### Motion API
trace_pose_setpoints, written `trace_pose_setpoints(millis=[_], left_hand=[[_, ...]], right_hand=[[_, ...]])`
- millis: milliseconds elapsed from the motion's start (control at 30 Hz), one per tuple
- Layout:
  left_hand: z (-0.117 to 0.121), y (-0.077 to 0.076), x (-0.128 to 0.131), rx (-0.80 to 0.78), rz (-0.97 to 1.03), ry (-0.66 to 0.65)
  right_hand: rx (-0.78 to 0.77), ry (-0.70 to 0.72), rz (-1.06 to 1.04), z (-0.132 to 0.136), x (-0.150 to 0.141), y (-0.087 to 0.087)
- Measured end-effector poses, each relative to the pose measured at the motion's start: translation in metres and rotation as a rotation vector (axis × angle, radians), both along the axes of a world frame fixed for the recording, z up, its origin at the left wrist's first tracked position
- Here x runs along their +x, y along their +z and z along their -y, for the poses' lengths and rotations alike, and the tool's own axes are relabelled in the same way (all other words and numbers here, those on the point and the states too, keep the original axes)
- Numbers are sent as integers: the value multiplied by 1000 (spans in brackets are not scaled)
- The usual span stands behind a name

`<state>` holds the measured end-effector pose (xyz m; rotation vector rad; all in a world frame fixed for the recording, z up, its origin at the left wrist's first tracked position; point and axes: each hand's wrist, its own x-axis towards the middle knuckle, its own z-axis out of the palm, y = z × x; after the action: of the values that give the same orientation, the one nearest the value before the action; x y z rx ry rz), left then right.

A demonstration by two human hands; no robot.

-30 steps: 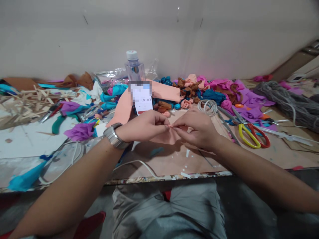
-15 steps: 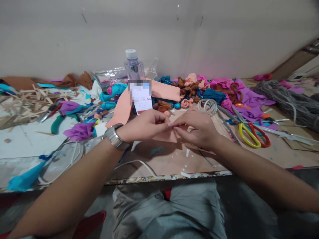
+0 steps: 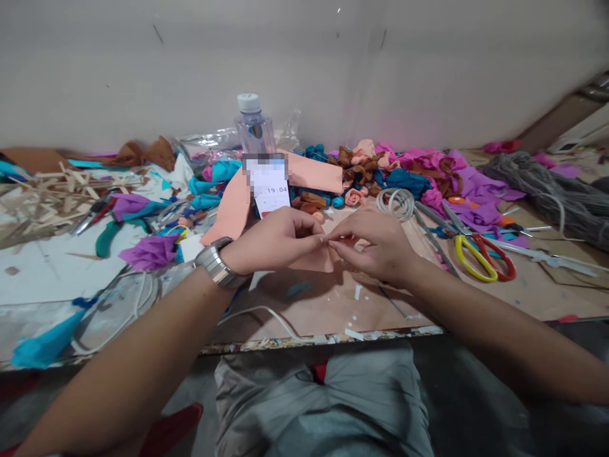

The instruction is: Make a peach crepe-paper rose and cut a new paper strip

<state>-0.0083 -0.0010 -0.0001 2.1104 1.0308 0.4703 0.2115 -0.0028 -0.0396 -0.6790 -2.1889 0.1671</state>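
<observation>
A peach piece of crepe paper (image 3: 314,261) hangs below the fingers of both hands, over the table's front middle. My left hand (image 3: 278,242) pinches the paper between thumb and bent fingers. Close beside it, my right hand (image 3: 375,244) is closed with thumb and fingertips at the paper's upper right edge, the two thumbs almost meeting. The fingers hide part of the paper. Behind my left hand a phone (image 3: 271,190) with a running timer leans near a clear bottle (image 3: 255,130). A long peach crepe strip (image 3: 228,212) curves around the phone.
Scissors (image 3: 476,254) with yellow and red handles lie to the right, near grey cord (image 3: 537,190) and a white wire coil (image 3: 397,204). Rolled crepe flowers (image 3: 354,197) are heaped at the back. Wooden sticks (image 3: 57,197) and green-handled pliers (image 3: 109,238) lie left.
The peach crepe paper's lower edge has shifted slightly left, and less of it shows by my right fingers. Both hands keep their pinch in nearly the same place.
</observation>
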Motion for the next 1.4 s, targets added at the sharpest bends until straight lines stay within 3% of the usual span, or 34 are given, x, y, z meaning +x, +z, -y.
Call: trace_pose_setpoints(millis=[500, 933, 1167, 1400], left_hand=[[9, 0, 4, 367, -247, 18], [13, -1, 10, 701, -517, -92], [12, -4, 10, 712, -475, -95], [8, 1, 5, 543, -344, -48]], right_hand=[[-279, 7, -61, -4, -3, -2], [-546, 100, -107, -6, -3, 2], [-601, 92, -80, -2, -1, 8], [-605, 78, -151, -5, 1, 6]])
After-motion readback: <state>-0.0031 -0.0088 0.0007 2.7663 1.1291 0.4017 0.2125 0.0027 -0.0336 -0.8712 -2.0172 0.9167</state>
